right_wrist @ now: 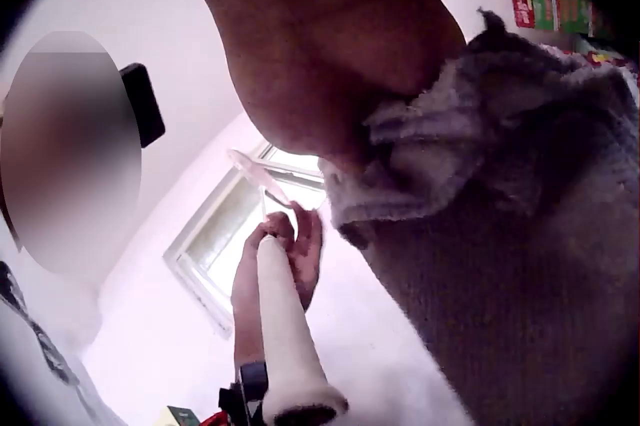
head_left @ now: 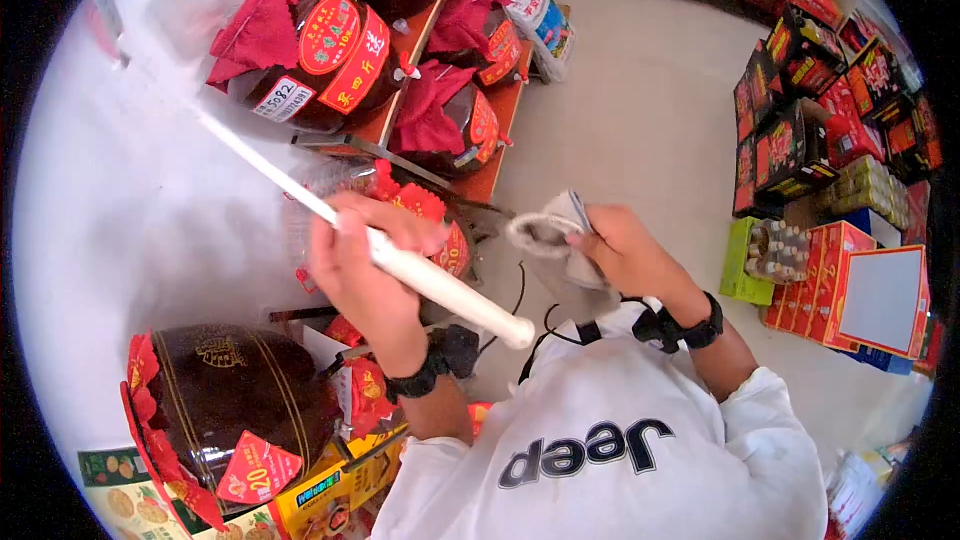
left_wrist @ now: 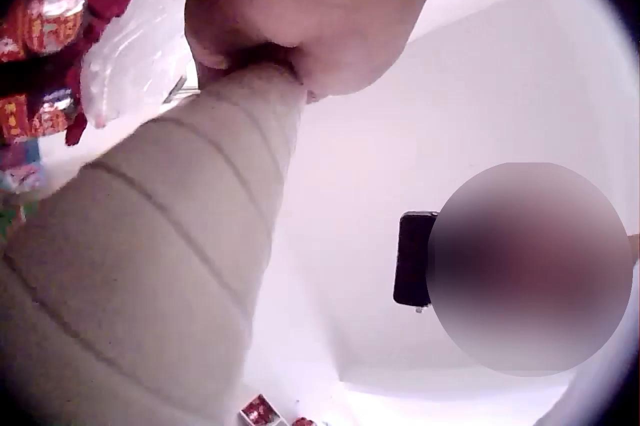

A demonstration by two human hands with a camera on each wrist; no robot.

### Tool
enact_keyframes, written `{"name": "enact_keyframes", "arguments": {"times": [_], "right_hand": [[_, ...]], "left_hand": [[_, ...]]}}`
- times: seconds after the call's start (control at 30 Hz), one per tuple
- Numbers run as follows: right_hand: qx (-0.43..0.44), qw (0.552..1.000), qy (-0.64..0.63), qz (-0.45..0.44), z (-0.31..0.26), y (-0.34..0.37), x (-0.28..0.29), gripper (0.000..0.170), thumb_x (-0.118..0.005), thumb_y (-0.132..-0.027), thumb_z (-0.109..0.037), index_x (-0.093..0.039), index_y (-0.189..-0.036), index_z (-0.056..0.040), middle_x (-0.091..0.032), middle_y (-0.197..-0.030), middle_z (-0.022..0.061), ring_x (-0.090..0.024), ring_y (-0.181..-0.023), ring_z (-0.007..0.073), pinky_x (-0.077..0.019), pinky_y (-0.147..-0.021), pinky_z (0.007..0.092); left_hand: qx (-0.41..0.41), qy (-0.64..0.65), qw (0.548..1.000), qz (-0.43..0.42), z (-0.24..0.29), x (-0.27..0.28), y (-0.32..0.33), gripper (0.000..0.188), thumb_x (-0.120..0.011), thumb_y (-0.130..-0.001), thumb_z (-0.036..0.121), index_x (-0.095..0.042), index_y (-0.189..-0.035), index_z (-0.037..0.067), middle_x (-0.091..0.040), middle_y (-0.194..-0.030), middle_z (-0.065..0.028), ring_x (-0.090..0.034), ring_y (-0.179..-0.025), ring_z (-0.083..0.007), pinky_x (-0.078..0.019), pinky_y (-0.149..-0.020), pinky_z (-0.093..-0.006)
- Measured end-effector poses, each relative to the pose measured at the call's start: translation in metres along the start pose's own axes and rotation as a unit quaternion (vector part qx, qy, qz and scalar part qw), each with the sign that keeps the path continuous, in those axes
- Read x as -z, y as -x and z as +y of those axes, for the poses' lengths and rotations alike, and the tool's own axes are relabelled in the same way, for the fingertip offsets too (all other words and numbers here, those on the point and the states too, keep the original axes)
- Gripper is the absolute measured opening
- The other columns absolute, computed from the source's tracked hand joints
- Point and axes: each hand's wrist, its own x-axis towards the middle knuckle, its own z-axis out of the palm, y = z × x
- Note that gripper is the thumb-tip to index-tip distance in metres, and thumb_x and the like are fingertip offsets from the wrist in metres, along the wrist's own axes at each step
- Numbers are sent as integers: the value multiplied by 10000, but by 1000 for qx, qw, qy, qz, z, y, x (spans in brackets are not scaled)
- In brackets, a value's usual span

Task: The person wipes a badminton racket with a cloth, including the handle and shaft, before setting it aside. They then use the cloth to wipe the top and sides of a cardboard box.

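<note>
Since the left hand [head_left: 352, 265] grips the white wand [head_left: 455, 292] by its slim part, presumably for tip control, its butt juts free; the right hand [head_left: 632, 250] grips grey cloth [head_left: 580, 275], apart.

Right hand [right_wrist: 325, 96] holds cloth [right_wrist: 450, 151]; left hand [right_wrist: 309, 264], pale handle [right_wrist: 286, 331].

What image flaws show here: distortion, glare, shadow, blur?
Head: strong fisheye curvature with black corners, and a soft shadow on the plain white surface at left; left wrist: pale, washed-out background and a round blurred patch at right; right wrist: the crumpled grey fabric cloth looks dark, the white-framed window glares, an oval blur lies at left.
</note>
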Motion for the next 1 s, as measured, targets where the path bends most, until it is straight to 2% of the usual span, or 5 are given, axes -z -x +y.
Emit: {"name": "enact_keyframes", "arguments": {"times": [0.17,0.47,0.57,0.77,1.0], "right_hand": [[154,987,33,-26,-17,-30,-9,207,-572,-765,-91,-529,-938,14,-570,-871,208,-525,-823,419,-423,-701,457],[-42,971,157,174,-45,-30,-23,177,-572,-757,-146,-583,-790,28,-568,-730,212,-553,-741,363,-434,-685,440],[-100,992,66,47,-37,-32,-26,223,-584,-777,-209,-584,-774,14,-572,-738,185,-543,-735,349,-430,-667,432],[48,968,155,192,-35,-10,-17,345,-594,-802,-291,-513,-990,-13,-550,-899,179,-543,-782,372,-438,-697,418],[51,991,-8,125,1,-13,-23,472,-638,-780,-328,-425,-1095,-49,-556,-960,187,-571,-857,370,-449,-685,438]], "left_hand": [[9,12,992,-125,-39,-26,27,231,-392,-912,236,-446,-834,25,-455,-1258,-272,-496,-1138,-324,-212,-1042,-447],[6,-36,999,3,-60,-49,32,189,-332,-926,210,-389,-853,44,-614,-841,-204,-531,-678,-186,-440,-673,-298],[30,20,997,73,-62,-60,34,192,-336,-933,223,-385,-873,47,-539,-632,-128,-482,-539,-156,-391,-537,-252],[-45,-43,997,53,-58,-65,25,223,-337,-948,255,-365,-886,42,-549,-696,-135,-475,-609,-147,-359,-594,-259],[-85,-118,989,-2,-65,-72,18,275,-370,-955,295,-360,-914,23,-525,-920,-133,-452,-807,-150,-376,-750,-304]]}}
